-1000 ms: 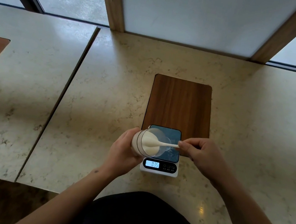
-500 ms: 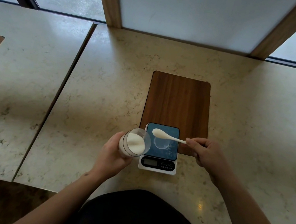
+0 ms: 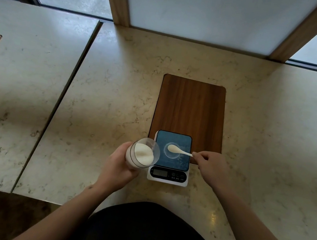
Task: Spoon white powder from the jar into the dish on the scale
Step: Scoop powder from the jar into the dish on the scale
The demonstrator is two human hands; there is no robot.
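Scale (image 3: 168, 175) display dark, button labels unreadable. Left hand (image 3: 118, 166) wrapped around tilted jar (image 3: 141, 155) at frame centre. Right hand (image 3: 211, 168) pinches spoon (image 3: 177, 150), bowl over dish (image 3: 172, 150) on scale.

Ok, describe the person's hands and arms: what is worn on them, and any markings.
Both forearms are bare, with no sleeves in view. The left hand and right hand wear no gloves, and no rings, watch or bracelets are visible. A small dark mark sits near the left wrist. Dark clothing covers the torso below.

Left hand (image 3: 118, 167), right hand (image 3: 211, 166) both gripping
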